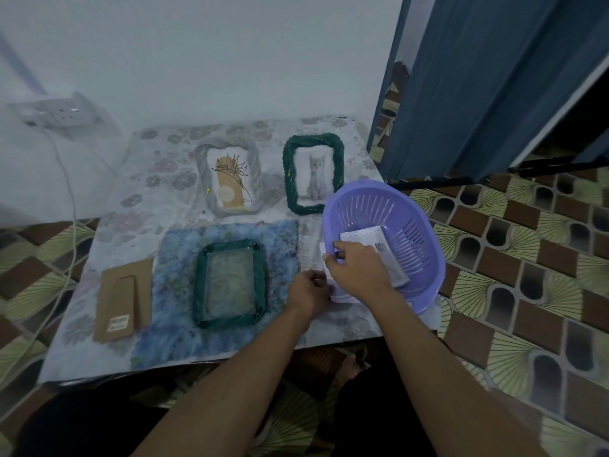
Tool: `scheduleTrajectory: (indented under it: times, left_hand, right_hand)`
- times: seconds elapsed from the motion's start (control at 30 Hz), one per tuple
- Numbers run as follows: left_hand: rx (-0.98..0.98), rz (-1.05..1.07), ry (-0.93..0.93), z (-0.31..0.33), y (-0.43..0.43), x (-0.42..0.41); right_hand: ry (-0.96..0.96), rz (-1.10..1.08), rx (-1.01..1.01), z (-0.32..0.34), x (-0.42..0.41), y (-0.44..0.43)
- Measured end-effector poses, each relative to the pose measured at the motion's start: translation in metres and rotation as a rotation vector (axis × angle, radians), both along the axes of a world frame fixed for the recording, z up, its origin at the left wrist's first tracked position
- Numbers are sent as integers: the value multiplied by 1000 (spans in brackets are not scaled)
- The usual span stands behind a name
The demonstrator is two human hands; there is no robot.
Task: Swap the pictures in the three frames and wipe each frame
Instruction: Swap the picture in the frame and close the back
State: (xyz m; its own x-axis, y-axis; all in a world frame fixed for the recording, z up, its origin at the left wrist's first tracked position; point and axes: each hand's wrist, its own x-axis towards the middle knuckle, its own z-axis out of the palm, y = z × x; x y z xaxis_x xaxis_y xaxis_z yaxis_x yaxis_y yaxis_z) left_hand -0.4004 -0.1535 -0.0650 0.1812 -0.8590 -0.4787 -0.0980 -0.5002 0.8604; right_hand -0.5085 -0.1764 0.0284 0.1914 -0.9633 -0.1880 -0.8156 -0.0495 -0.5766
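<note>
Table [108, 239]: flowered cover; the blue cloth [280, 235] lies at the near edge, centre.
Basket [417, 225]: purple, near right corner, overhanging the right edge; holds loose pictures [359, 235].
Dark green frame [229, 282]: flat on the cloth, face down, open and empty.
Grey frame [255, 166]: back centre, plant print inside.
Green frame [290, 179]: back right, cat print inside.
Backing board [123, 296]: near left corner, well apart from its frame.
Right hand [357, 267]: over the basket rim, pinching a white picture [342, 296].
Left hand [309, 291]: closed on the same sheet's lower edge.
Risk: basket may tip off the edge if pressed; a two-handed pull could crease the sheet.
</note>
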Motion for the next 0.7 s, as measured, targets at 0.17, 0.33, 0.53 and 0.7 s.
scheduleTrajectory:
  times: [0.17,0.33,0.53,0.7]
  left_hand:
    - [-26,87,-54,-7,-7,2]
    - [-35,43,-69,7,-10,1]
    - [5,99,-102,-3,-14,11]
    - [-50,200,-90,22,-14,15]
  right_hand:
    - [-3,-1,6,0,-1,-1]
    - [3,13,32,-1,-1,1]
    - [-69,4,55,-1,-4,2]
    - [-95,-101,62,-6,-21,-9]
